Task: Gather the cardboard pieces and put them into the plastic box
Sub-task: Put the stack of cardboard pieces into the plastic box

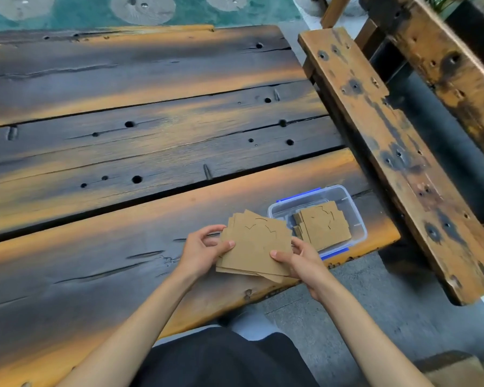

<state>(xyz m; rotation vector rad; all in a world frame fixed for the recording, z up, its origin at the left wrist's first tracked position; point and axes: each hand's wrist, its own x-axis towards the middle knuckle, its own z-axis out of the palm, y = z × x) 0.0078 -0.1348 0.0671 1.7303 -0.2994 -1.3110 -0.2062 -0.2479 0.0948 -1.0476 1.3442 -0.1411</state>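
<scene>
A fanned stack of brown cardboard pieces (253,245) is held just above the near right part of the wooden table. My left hand (203,251) grips its left edge with the thumb on top, and my right hand (299,259) grips its lower right corner. Directly to the right stands a clear plastic box (347,198) with blue clips, without a lid. Inside it lie more cardboard pieces (323,226), stacked flat.
The dark, orange-streaked plank table (123,129) stretches away to the left and back. A weathered wooden bench (389,141) runs along its right side. The box stands close to the table's near right corner, with grey floor (347,311) below.
</scene>
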